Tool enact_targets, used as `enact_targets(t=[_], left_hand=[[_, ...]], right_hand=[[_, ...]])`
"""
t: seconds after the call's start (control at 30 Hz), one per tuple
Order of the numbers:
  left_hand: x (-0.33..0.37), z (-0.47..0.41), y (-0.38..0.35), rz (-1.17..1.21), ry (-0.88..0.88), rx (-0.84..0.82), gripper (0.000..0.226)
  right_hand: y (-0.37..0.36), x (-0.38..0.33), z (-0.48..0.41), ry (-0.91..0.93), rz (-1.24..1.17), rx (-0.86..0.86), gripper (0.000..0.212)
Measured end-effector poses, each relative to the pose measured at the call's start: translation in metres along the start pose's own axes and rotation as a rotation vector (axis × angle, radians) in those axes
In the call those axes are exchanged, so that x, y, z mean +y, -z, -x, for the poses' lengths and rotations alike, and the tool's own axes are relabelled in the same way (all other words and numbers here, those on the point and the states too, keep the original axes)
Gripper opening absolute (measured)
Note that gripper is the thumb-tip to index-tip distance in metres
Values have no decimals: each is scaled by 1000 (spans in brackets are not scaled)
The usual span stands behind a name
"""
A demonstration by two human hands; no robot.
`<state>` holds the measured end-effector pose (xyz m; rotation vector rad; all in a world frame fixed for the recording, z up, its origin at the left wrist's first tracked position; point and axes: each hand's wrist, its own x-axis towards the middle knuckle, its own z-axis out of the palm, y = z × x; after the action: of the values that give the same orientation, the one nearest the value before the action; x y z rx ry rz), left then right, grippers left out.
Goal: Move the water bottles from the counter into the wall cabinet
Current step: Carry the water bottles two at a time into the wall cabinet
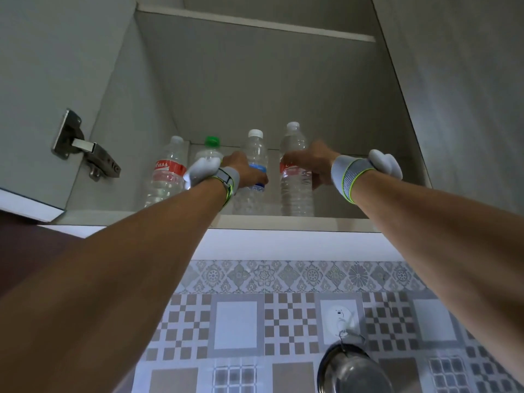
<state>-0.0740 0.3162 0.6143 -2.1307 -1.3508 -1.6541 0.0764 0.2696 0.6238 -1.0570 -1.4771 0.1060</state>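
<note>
**Two bottles on the shelf, both hands on them — mind the neighbours**

Your left hand (243,171) is wrapped round the blue-label bottle (253,165); right hand (312,164) is closed round the tall red-label bottle (295,177) at label height. Both stand upright on the cabinet shelf (283,222), near the front edge, approx. centre of frame. Two more sit at 9 o'clock of your left hand: a green-cap bottle (211,148), partly hidden behind your wrist, and a second red-label bottle (167,171).

Risks, as I judge them:
- Pulling your left hand out, the wristband (226,180) could clip the green-cap bottle just beside it & topple it into the far-left one.
- Both held bottles are close to the lip; a nudge on release could tip one off the shelf, w/ a metal pot (354,370) at 5 o'clock below.

Around: open cabinet door w/ hinge (85,154) at 9 o'clock, patterned wall tiles (241,321) below, a wall hook (340,316) above the pot. Right end of shelf is free. Counter isn't in view, so can't tell what's left.
</note>
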Motion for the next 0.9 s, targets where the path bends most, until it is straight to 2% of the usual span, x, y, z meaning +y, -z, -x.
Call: enact_targets(t=[0.37, 0.6, 0.9], left_hand=[[-4, 1, 1, -90, 20, -25, 63], [-1, 3, -1, -67, 75, -64, 63], [4, 8, -4, -206, 45, -66, 63]], right_hand=[[-27, 17, -26, -9, 54, 28, 15], [-32, 15, -27, -36, 50, -78, 14], [-31, 13, -19, -112, 24, -239, 19]])
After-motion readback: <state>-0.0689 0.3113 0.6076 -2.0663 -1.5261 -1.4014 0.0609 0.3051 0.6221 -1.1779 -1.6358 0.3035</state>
